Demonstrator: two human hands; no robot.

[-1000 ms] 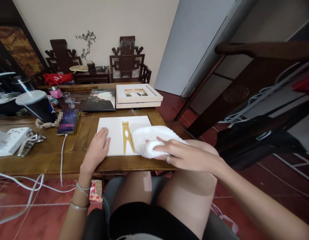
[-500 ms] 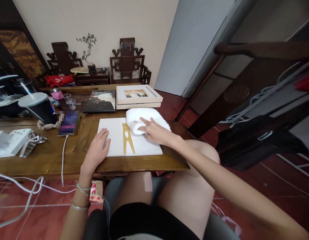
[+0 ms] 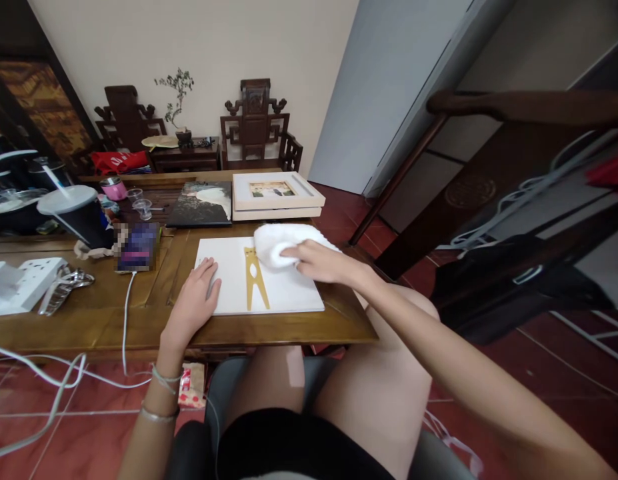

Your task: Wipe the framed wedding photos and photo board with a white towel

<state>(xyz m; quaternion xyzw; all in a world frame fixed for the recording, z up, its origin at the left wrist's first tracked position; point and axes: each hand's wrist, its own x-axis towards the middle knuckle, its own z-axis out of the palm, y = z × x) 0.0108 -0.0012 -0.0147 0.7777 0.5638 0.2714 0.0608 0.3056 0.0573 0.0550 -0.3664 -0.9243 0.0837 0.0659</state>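
A white board [image 3: 223, 293] lies flat near the table's front edge, with a yellow two-legged cutout shape [image 3: 254, 283] on it. My left hand [image 3: 197, 293] rests open on the board's left edge, fingers lying flat. My right hand [image 3: 321, 261] is closed on a folded fluffy white towel [image 3: 293, 237], its fingers pinching a bunched fold. The towel covers the board's upper right corner and meets the top of the yellow shape. My right fingertips are partly hidden in the fold.
Behind the board are a dark textured picture [image 3: 201, 203] and a pale box [image 3: 279, 197]. To the left lie a phone [image 3: 137, 247] with a white cable, a lidded cup [image 3: 79, 213] and a power strip [image 3: 33, 283]. A wooden chair back [image 3: 469, 193] stands at right.
My right fingers have gone from lying spread on the towel to gripping a fold of it. The towel has bunched up slightly under them. My left hand has stayed in place.
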